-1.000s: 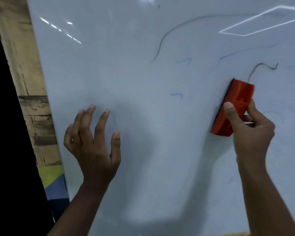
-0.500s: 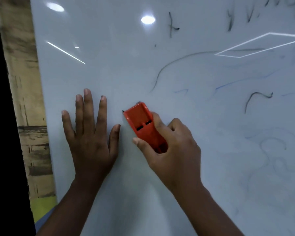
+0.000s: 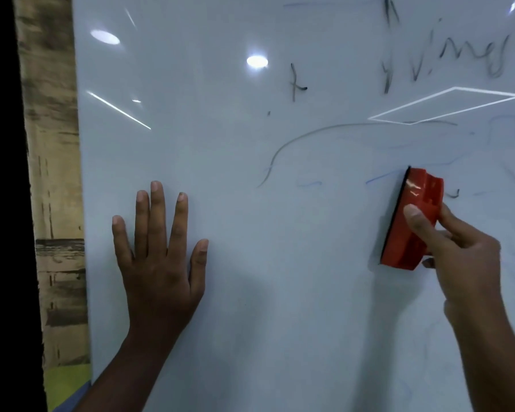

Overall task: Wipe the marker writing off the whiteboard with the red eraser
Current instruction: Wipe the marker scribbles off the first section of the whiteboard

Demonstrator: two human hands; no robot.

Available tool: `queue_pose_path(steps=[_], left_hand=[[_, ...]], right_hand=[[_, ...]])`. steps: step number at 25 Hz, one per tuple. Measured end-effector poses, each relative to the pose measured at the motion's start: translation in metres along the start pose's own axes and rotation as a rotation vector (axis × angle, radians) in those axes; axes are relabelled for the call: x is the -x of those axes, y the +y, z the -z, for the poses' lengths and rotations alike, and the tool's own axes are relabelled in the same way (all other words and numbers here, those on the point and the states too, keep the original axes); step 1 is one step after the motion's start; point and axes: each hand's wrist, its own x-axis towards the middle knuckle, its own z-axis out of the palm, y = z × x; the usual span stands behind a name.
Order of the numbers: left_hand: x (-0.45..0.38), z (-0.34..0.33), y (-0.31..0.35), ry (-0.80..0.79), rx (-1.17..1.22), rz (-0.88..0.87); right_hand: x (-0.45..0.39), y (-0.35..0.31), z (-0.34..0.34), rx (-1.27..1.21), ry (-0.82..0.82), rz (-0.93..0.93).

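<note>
The whiteboard (image 3: 250, 292) fills most of the view. My right hand (image 3: 458, 257) grips the red eraser (image 3: 411, 218), its black felt side pressed against the board at the right. Black marker writing (image 3: 473, 55) stays at the upper right, with a small black mark (image 3: 295, 84) left of it. A long grey curved stroke (image 3: 309, 132) and faint blue strokes (image 3: 309, 183) run across the middle, just above and left of the eraser. My left hand (image 3: 161, 257) lies flat on the board at the lower left, fingers straight and spread.
The board's left edge (image 3: 81, 203) meets a brown patterned wall (image 3: 51, 173). A yellow and blue patch (image 3: 66, 388) shows at the bottom left. Ceiling lights reflect on the board (image 3: 257, 61).
My right hand swept the eraser left to beside my left hand, then back to the right. My left hand went from lifted, curled fingers to flat on the board.
</note>
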Motion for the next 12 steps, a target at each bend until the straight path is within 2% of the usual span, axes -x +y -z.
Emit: queue_pose_path(steps=[3, 8, 12], left_hand=[[0.000, 0.000, 0.000, 0.001, -0.005, -0.002], [0.000, 0.000, -0.002, -0.011, -0.012, -0.015], [-0.002, -0.001, -0.006, -0.032, -0.002, -0.016]], right_hand=[[0.004, -0.023, -0.028, 0.105, -0.091, 0.095], [0.082, -0.014, -0.111, 0.594, -0.215, 0.590], [0.093, -0.023, -0.136, 0.690, -0.226, 0.784]])
